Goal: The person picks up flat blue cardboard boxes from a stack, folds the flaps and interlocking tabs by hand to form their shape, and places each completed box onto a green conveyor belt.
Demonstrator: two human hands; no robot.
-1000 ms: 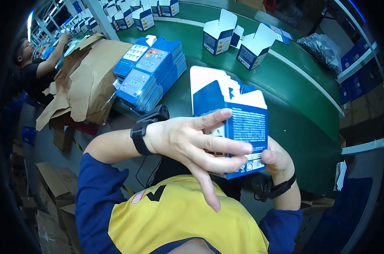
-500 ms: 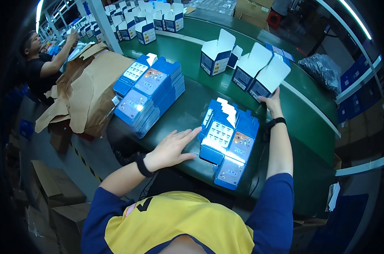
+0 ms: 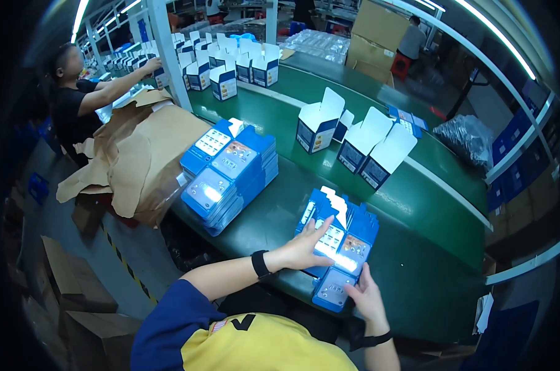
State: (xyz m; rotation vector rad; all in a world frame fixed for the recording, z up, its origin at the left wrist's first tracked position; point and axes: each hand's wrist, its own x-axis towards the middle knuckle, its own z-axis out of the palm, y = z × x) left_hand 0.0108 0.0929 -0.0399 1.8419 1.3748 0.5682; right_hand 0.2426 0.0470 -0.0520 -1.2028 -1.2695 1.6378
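Close in front of me a stack of flat blue folding cartons (image 3: pixel 356 247) lies on the dark green table. My left hand (image 3: pixel 303 248) is open over its left side, fingers spread across the printed panels. At the stack's near right edge is my right hand (image 3: pixel 369 298), thumb and fingers apart, the thumb at the lower panel of the top carton. Beyond the stack stand two erected cartons with raised white flaps, the nearer carton (image 3: pixel 375 171) and its neighbour (image 3: pixel 352 154). Another open carton (image 3: pixel 314 135) stands farther left, with a smaller white-flapped piece beside it.
A taller stack of flat cartons (image 3: pixel 230 176) stands left, beside a torn brown paper-covered box (image 3: pixel 150 148). Many open cartons (image 3: pixel 223 83) line the far left of the green conveyor (image 3: pixel 410 201). A co-worker (image 3: pixel 76 102) reaches toward them. A grey plastic bag (image 3: pixel 465 139) lies far right.
My right hand has let go of the nearest erected carton and come back to the flat stack. My left hand has moved right onto the stack. The view has shifted.
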